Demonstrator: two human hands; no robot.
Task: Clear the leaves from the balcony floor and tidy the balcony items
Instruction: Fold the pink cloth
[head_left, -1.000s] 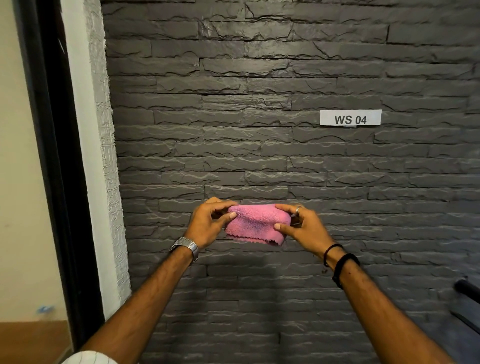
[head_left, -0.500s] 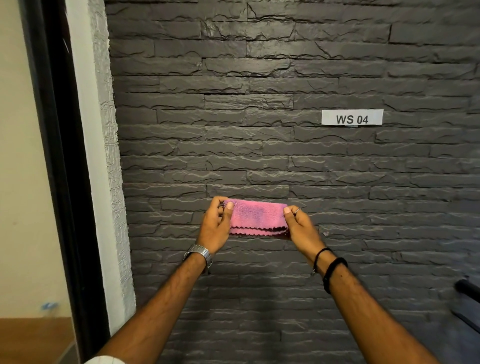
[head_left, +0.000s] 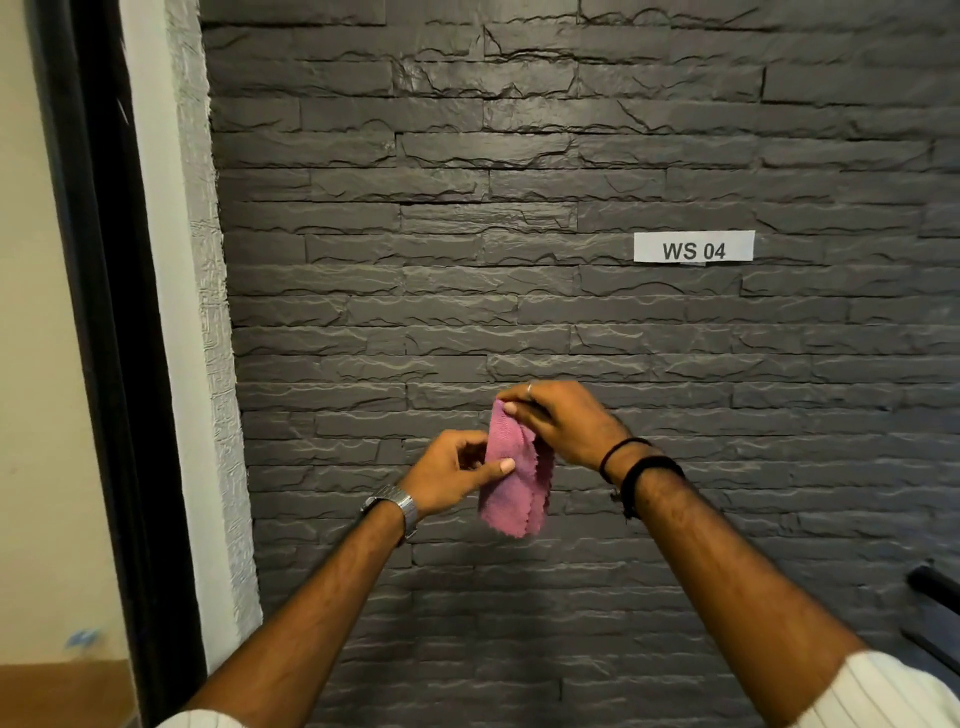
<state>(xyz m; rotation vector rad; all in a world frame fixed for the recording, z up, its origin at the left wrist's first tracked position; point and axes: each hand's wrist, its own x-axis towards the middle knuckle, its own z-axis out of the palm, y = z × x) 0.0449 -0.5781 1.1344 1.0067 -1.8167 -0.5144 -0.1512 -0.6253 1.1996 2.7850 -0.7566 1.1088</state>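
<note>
Right hand: the right hand (head_left: 558, 423) sits just right of the frame's centre, fingers curled, pinching the top edge of the cloth (head_left: 511, 480) between thumb and fingertips; a ring shows on one finger.
Left hand: the left hand (head_left: 457, 470) is lower and to the left, just below centre, its thumb pressed on the front of the cloth and its fingers curled behind it, so it grips the cloth's middle.
Cloth: pink, folded, hanging nearly upright between the two hands, tilted slightly; its zigzag-cut lower edges hang free below the left thumb. It is held in the air in front of the wall, touching nothing but the hands.
Wrists: a metal watch (head_left: 397, 506) on the left wrist; two dark bands (head_left: 636, 462) on the right wrist.
Sleeves: white ribbed sleeves (head_left: 878, 691) at the bottom corners of the frame.
Wall: a dark grey stone-pattern wall (head_left: 467, 208) fills most of the frame behind the hands.
Label: a white label (head_left: 693, 247) reading "WS 04" is stuck to the wall, right of centre and above the hands.
Left edge: a white textured wall edge (head_left: 208, 312), then a black frame (head_left: 98, 312) running top to bottom, with a cream surface beyond it.
Lower right: a dark object (head_left: 935, 582) at the frame's edge, too cut off to identify.
</note>
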